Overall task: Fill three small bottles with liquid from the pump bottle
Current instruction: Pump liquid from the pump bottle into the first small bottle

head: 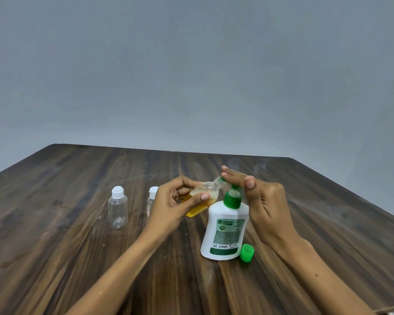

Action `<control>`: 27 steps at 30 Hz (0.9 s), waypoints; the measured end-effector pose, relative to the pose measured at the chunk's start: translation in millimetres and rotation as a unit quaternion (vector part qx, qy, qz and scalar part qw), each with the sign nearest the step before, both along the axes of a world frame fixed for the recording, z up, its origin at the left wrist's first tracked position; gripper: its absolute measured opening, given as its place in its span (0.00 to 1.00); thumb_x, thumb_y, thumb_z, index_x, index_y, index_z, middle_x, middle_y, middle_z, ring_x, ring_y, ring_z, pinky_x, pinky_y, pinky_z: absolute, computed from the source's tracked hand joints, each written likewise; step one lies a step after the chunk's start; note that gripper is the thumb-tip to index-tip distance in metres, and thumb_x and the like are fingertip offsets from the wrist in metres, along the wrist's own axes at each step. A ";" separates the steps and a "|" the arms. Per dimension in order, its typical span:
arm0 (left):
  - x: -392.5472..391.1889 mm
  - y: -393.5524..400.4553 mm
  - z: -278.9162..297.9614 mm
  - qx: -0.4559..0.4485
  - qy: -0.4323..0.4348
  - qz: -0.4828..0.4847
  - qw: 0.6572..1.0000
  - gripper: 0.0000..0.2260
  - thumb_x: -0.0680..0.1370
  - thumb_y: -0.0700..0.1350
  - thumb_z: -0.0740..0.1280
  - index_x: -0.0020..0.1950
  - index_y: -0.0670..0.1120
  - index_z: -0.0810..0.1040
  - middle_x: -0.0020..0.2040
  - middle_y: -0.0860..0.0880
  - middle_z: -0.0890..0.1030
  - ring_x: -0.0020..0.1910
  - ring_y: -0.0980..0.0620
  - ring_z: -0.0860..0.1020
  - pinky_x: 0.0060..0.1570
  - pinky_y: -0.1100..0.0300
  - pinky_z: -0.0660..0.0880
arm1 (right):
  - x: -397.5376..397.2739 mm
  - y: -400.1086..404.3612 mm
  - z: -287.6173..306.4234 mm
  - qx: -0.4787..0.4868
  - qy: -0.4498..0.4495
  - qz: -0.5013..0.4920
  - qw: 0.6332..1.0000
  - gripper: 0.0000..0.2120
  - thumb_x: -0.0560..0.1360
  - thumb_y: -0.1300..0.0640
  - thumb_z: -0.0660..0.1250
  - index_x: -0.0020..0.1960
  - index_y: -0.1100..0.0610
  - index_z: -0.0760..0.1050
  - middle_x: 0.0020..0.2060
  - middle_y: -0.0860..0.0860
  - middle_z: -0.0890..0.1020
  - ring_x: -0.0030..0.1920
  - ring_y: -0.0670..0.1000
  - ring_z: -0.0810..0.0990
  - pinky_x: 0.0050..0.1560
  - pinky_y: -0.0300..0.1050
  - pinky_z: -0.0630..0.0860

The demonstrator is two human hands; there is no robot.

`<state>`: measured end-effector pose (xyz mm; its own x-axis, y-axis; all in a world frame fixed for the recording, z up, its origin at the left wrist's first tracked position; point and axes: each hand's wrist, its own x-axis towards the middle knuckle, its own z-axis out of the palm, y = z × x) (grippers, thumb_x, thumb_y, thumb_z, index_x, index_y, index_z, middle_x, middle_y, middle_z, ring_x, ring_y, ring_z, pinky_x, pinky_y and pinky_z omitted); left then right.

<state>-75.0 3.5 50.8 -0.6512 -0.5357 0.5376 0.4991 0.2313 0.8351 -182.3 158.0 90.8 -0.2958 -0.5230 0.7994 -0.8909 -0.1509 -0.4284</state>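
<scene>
A white pump bottle [223, 233] with a green pump head stands upright near the table's middle. My right hand [262, 201] lies over the pump head, its straight fingers pressing on top. My left hand [171, 205] grips a small clear bottle [205, 196], tilted, with its open neck at the pump spout. Yellow liquid fills its lower part. Two more small clear bottles with white caps stand to the left: one [118, 206] in plain sight, the other [152, 196] partly hidden behind my left hand. Both look to hold no liquid.
A loose green cap [246, 253] lies on the dark wooden table [77, 258] just right of the pump bottle's base. A plain grey wall rises behind the table's far edge.
</scene>
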 end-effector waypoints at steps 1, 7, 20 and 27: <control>0.1 -0.3 0.2 0.001 0.002 0.001 1.000 0.13 0.67 0.43 0.74 0.48 0.39 0.81 0.46 0.48 0.87 0.47 0.53 0.85 0.43 0.66 0.78 | 0.0 0.0 0.1 -0.001 0.008 -0.004 1.000 0.35 0.79 0.33 0.45 0.56 0.55 0.82 0.57 0.47 0.81 0.58 0.41 0.79 0.52 0.42 0.79; 0.2 -0.6 -0.1 -0.014 -0.004 0.007 1.000 0.13 0.67 0.44 0.75 0.48 0.40 0.81 0.47 0.49 0.87 0.48 0.52 0.85 0.45 0.64 0.79 | -2.4 -1.1 -2.5 0.005 0.004 0.000 1.000 0.35 0.79 0.33 0.46 0.55 0.56 0.82 0.56 0.47 0.82 0.57 0.43 0.80 0.51 0.47 0.80; 0.7 -1.2 -2.1 -0.014 -0.011 0.019 1.000 0.15 0.67 0.46 0.75 0.49 0.40 0.81 0.48 0.49 0.87 0.49 0.51 0.84 0.46 0.61 0.80 | -0.7 -2.1 0.6 -0.013 0.026 -0.011 1.000 0.34 0.80 0.34 0.46 0.54 0.57 0.83 0.56 0.48 0.82 0.56 0.43 0.81 0.49 0.44 0.80; 1.0 0.3 -1.5 -0.015 0.002 0.012 1.000 0.15 0.66 0.43 0.74 0.48 0.36 0.80 0.46 0.50 0.87 0.46 0.54 0.85 0.43 0.66 0.78 | -2.5 -4.7 -4.8 -0.013 0.022 -0.014 1.000 0.34 0.80 0.35 0.47 0.53 0.57 0.83 0.54 0.48 0.83 0.55 0.43 0.81 0.48 0.47 0.80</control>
